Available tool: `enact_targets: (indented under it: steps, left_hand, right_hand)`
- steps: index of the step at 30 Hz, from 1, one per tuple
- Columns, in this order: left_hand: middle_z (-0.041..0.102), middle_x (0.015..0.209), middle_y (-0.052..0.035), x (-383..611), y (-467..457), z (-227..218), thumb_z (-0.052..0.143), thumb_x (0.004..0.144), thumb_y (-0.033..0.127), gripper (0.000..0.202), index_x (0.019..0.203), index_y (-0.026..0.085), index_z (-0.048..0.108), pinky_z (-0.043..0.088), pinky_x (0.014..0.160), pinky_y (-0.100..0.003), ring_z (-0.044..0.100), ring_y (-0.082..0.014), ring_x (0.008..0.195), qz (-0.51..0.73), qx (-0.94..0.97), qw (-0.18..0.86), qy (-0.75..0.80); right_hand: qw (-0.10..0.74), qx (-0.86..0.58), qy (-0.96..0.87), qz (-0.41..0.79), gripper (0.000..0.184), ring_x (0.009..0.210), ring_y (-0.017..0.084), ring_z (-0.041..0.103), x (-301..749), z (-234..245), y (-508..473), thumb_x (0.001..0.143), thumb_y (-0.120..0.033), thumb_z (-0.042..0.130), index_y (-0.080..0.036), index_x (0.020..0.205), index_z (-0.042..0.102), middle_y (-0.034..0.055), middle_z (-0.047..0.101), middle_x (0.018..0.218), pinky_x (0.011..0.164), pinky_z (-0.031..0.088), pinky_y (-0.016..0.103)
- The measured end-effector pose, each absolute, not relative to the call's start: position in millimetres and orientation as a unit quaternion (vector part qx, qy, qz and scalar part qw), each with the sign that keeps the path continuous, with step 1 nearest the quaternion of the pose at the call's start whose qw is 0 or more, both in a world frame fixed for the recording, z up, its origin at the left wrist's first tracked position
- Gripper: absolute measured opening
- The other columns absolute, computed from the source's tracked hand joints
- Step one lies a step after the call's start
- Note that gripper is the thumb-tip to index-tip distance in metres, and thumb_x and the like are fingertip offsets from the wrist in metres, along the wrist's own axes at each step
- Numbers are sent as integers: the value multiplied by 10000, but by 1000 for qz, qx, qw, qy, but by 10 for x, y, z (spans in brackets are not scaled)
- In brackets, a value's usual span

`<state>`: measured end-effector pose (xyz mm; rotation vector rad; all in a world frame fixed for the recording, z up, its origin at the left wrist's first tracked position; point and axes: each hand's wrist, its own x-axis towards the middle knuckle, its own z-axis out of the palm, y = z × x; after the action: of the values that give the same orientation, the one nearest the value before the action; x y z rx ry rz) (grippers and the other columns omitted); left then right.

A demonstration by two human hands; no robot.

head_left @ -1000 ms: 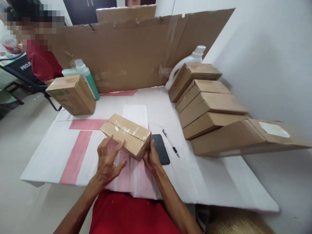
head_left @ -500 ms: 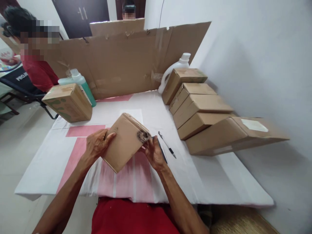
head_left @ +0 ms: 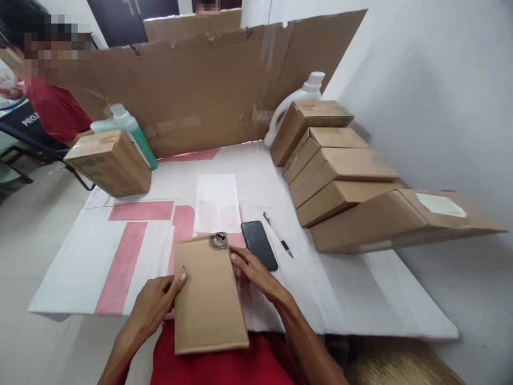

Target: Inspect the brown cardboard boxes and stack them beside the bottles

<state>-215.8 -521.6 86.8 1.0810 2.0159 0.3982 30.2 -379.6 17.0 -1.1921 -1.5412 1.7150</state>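
Observation:
A flat cardboard box (head_left: 208,299) with a dark scribbled mark near its top right corner is held upright-lengthwise at the table's front edge, close to my body. My left hand (head_left: 158,299) grips its left side, thumb on the front face and fingers behind. On the opposite side, my right hand (head_left: 252,270) holds the upper right edge, its fingers partly hidden behind the box. A black phone (head_left: 259,246) lies just beyond my right hand, with a pen (head_left: 278,235) beside it. Past the box's top edge rests a white sheet of paper (head_left: 217,200).
Several cardboard boxes (head_left: 352,163) stand in a row along the right wall, a white jug (head_left: 280,112) behind them. At left are another box (head_left: 110,163) and a green-liquid bottle (head_left: 140,139). A tall cardboard panel (head_left: 200,101) closes the back. A person in red (head_left: 58,112) sits at left.
The box has come down and toward my body, turning from slanted to nearly straight. Both hands have moved with it. The phone and paper now show more fully.

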Motion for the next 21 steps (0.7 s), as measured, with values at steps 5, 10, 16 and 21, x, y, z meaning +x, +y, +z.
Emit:
enact_targets:
  steps: [5, 10, 16, 21]
  left_hand:
    - [706, 966, -79, -2214, -4961, 967, 505, 964, 656, 484, 1067, 219, 687, 512, 732, -384, 681, -271, 853, 250, 509, 88, 819]
    - [617, 1337, -110, -1939, -4462, 894, 560, 1014, 303, 274, 1251, 285, 695, 533, 1011, -467, 611, -284, 1219, 256, 721, 33, 643]
    - [579, 1402, -130, -1794, -4299, 791, 591, 1007, 276, 277, 1269, 266, 684, 542, 1012, -511, 589, -295, 1239, 220, 755, 70, 614]
    - [561, 1426, -148, -1779, -4245, 776, 601, 1003, 292, 316, 1312, 246, 651, 535, 1016, -533, 570, -320, 1253, 188, 784, 69, 587]
  right_hand:
    - [273, -479, -597, 583, 626, 984, 255, 679, 312, 113, -3773, 918, -650, 619, -178, 1324, 679, 137, 668, 1268, 891, 541, 405]
    - [321, -450, -621, 555, 418, 874, 201, 666, -7, 302, -3552, 933, -517, 647, -213, 1209, 726, 89, 705, 1199, 791, 520, 341]
    - [293, -385, -716, 503, 248, 799, 181, 652, -154, 481, -3409, 985, -236, 544, -220, 951, 789, 51, 718, 904, 772, 497, 320]
    - [259, -386, -755, 462, 290, 872, 202, 667, -93, 539, -3361, 1003, -161, 499, -219, 982, 783, 65, 728, 937, 837, 486, 347]
